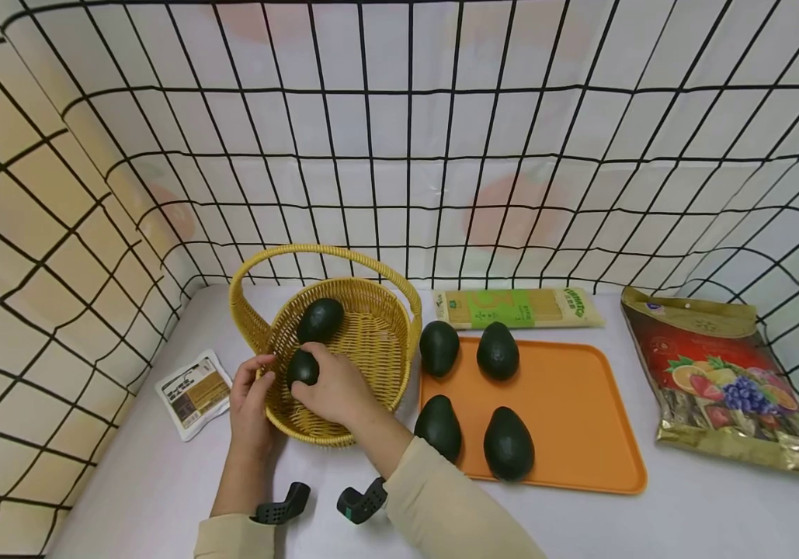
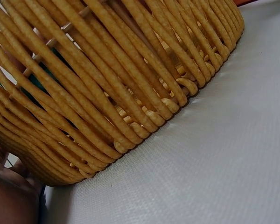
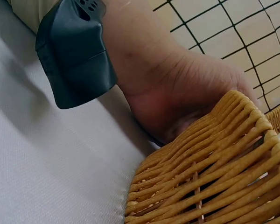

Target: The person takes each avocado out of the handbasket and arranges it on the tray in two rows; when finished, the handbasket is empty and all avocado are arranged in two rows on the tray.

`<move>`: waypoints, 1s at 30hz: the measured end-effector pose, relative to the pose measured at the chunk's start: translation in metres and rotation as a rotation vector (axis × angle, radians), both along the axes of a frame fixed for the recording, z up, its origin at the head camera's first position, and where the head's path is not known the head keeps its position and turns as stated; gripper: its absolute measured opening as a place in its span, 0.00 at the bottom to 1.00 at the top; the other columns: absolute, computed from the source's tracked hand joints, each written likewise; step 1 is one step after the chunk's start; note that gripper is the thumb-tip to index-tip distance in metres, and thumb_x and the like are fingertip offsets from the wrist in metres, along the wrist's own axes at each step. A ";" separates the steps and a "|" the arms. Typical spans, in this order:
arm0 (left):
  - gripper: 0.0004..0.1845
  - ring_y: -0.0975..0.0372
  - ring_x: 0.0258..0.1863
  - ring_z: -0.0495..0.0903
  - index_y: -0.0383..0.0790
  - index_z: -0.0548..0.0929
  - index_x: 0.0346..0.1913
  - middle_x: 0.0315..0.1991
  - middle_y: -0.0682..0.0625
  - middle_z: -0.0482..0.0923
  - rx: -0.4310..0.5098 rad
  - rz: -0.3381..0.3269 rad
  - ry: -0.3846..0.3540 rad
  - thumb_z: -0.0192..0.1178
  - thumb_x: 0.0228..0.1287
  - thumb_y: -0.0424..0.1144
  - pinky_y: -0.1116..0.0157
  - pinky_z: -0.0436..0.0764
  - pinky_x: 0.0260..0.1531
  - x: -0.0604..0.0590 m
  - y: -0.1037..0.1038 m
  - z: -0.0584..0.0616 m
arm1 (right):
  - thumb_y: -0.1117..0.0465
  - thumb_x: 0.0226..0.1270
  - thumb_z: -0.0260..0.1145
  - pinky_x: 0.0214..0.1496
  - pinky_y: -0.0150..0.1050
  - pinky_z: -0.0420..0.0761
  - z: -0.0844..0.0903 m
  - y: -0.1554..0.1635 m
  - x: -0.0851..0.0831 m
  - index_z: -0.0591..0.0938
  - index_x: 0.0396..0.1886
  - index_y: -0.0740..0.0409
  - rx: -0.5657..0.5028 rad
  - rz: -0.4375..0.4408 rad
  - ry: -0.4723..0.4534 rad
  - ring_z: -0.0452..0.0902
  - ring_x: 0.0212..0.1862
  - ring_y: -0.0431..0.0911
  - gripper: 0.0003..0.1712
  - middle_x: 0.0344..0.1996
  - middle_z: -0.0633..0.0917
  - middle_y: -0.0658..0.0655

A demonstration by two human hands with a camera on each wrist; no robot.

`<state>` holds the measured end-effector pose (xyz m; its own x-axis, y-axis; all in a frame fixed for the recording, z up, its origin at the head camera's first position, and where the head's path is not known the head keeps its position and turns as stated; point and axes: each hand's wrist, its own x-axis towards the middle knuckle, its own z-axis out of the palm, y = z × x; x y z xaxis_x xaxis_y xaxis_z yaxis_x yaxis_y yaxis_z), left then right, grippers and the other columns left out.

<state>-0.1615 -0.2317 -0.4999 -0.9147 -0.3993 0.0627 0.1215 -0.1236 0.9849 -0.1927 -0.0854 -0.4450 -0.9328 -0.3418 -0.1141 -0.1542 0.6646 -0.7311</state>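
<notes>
Inside the yellow wicker basket point(image 1: 381, 341), my right hand point(image 1: 343, 388) grips a dark green avocado point(image 1: 303, 368) near the left wall. A second avocado point(image 1: 321, 320) lies just behind it in the basket. My left hand point(image 1: 252, 407) holds the basket's left rim by the base of the handle, fingers bent at the edge. From the left wrist, the basket's woven side point(image 2: 130, 70) fills much of the view, with part of the left hand point(image 2: 14, 191) at lower left. In the right wrist view, the basket wall point(image 3: 214, 172) hides the right fingers.
Right of the basket is an orange tray point(image 1: 567, 411) with several avocados point(image 1: 508, 444) on its left part. Behind it lies a noodle packet point(image 1: 518, 308). A red and gold bag point(image 1: 734, 388) rests far right, a small white-and-brown packet point(image 1: 194, 394) left. Black wire mesh point(image 1: 409, 155) surrounds the table.
</notes>
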 end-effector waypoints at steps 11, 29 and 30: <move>0.14 0.65 0.64 0.69 0.46 0.81 0.51 0.58 0.59 0.73 0.023 0.000 0.009 0.46 0.75 0.31 0.72 0.68 0.60 0.000 0.001 0.000 | 0.48 0.64 0.68 0.61 0.46 0.79 0.001 -0.002 0.001 0.74 0.71 0.43 -0.005 0.040 0.004 0.80 0.62 0.50 0.35 0.65 0.82 0.54; 0.14 0.66 0.65 0.67 0.45 0.80 0.52 0.58 0.60 0.73 0.008 0.004 -0.010 0.46 0.75 0.31 0.69 0.66 0.62 0.000 0.001 0.002 | 0.51 0.63 0.67 0.59 0.47 0.80 0.000 0.002 -0.003 0.73 0.71 0.43 -0.102 -0.018 0.011 0.80 0.60 0.51 0.35 0.63 0.82 0.57; 0.14 0.66 0.65 0.67 0.45 0.80 0.52 0.58 0.60 0.73 0.008 0.003 -0.007 0.46 0.75 0.31 0.70 0.66 0.62 0.000 0.001 0.002 | 0.51 0.62 0.67 0.59 0.49 0.80 0.000 0.003 -0.004 0.73 0.72 0.43 -0.126 -0.030 0.005 0.80 0.60 0.52 0.35 0.63 0.82 0.57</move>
<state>-0.1612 -0.2309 -0.4984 -0.9139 -0.4026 0.0527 0.1147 -0.1314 0.9847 -0.1964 -0.0824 -0.4449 -0.9432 -0.3254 -0.0674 -0.1397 0.5722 -0.8082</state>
